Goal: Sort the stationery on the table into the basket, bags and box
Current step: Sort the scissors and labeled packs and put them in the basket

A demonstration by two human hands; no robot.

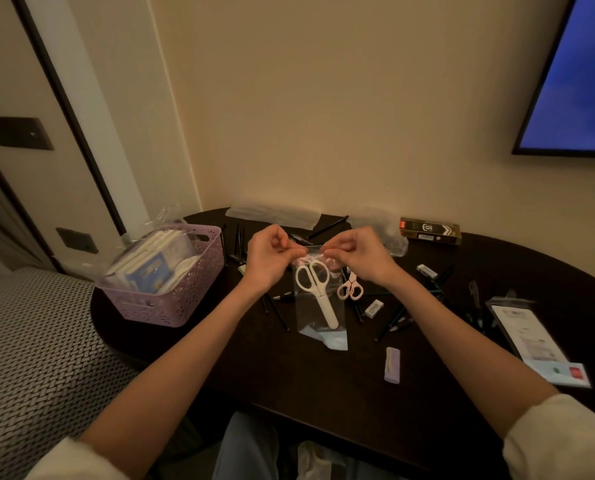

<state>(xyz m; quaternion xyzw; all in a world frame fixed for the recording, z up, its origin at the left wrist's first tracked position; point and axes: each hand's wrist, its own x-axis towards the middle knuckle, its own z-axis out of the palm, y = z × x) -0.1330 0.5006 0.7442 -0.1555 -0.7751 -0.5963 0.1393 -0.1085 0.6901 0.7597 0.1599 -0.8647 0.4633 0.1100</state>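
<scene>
Scissors point(318, 292) sit bagged; left hand point(270, 259) and right hand point(360, 256) pinch the clear bag point(320, 317) top with curled fingers, sealing it seemingly; next, press along the strip.

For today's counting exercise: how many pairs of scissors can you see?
2. The white plastic scissors hang inside the clear plastic bag; the pink-handled scissors lie on the dark table beside it. Others may be hidden.

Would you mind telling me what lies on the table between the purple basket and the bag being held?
In the head view, several dark pens lie scattered between the purple basket and the clear bag.
</scene>
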